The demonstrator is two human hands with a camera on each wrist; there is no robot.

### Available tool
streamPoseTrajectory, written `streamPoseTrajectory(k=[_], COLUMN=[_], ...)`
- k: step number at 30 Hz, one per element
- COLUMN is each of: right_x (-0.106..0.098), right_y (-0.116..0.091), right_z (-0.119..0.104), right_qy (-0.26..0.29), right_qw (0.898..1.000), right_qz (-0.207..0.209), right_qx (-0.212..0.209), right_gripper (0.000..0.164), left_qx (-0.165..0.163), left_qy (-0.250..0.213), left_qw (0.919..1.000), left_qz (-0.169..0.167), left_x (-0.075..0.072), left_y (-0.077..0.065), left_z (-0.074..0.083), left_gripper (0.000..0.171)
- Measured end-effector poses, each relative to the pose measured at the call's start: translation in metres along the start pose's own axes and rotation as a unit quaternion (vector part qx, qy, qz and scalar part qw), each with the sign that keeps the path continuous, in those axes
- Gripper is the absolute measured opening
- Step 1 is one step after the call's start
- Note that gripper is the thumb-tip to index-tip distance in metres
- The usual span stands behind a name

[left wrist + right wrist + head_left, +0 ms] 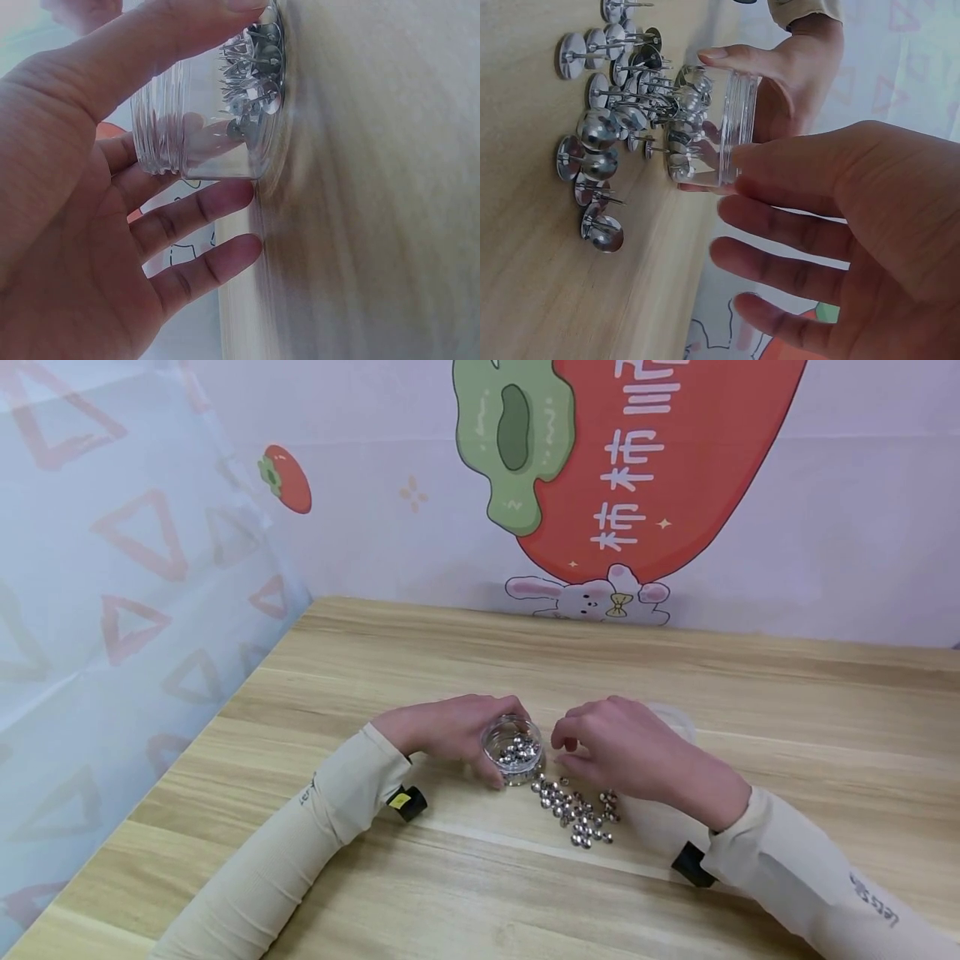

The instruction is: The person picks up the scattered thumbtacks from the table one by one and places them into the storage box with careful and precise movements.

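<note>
Thumbtacks point(576, 812) in two lots right now, so I'd call this one partway along. One lot sits inside a clear jar point(514, 729), and that's within the left hand point(457, 727): thumb on the near side, fingers round the far side, a couple of them spread loose off the wall. Jar's standing upright on the worktop point(450, 877), mouth uncovered, and its tacks only cover the bottom, with plenty of bare wall above them.

Other lot is a loose scatter just below the right hand point(618, 747), and it reaches nearly to the jar's base. Lots of those lie head down with pins poking up, some are tipped over. All silver, domed heads.

Right hand hangs beside the jar mouth with its fingers bent. Thumb and index look close together by the rim, but I honestly can't tell if there's a tack pinched in there, or whether they touch the jar; the thumb blocks the view.

So, done as far as I can see: jar uncovered and steadied, some tacks in it. Not done: that whole pile under the right hand, assuming both lots belong together. There's also a clear round piece point(681, 720) behind the right wrist, partly hidden, maybe the lid, and it's not on the jar.
</note>
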State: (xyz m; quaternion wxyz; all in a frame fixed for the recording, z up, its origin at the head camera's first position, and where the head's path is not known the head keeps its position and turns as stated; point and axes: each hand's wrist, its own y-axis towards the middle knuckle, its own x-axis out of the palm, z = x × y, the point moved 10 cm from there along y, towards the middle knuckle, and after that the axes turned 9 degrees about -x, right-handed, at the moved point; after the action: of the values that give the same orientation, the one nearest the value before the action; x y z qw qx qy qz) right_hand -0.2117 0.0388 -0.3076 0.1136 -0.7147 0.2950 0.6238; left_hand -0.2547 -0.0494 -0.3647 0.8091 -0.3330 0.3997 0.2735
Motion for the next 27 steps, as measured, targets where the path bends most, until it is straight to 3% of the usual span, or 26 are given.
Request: streamPoseTrajectory(k=[6, 12, 21, 27], right_x=[0.011, 0.021, 0.026, 0.020], right_y=[-0.002, -0.002, -0.003, -0.001], right_z=[-0.002, -0.004, -0.008, -0.008], right_qy=[0.018, 0.030, 0.025, 0.019], right_qw=[0.999, 0.998, 0.997, 0.998], right_qz=[-0.044, -0.059, -0.059, -0.049], right_qx=[-0.012, -0.021, -0.035, -0.033], right_gripper=[0.005, 0.014, 0.026, 0.024], left_qx=[-0.007, -0.009, -0.005, -0.007], left_qy=[-0.004, -0.002, 0.005, 0.002], left_qw=[1.0000, 1.0000, 1.0000, 1.0000], left_qz=[-0.001, -0.002, 0.002, 0.000], left_x=[-0.001, 0.000, -0.001, 0.000], left_y=[-0.001, -0.001, -0.001, -0.001], left_z=[-0.001, -0.001, 0.000, -0.001], left_gripper=[0.075, 0.075, 0.075, 0.075])
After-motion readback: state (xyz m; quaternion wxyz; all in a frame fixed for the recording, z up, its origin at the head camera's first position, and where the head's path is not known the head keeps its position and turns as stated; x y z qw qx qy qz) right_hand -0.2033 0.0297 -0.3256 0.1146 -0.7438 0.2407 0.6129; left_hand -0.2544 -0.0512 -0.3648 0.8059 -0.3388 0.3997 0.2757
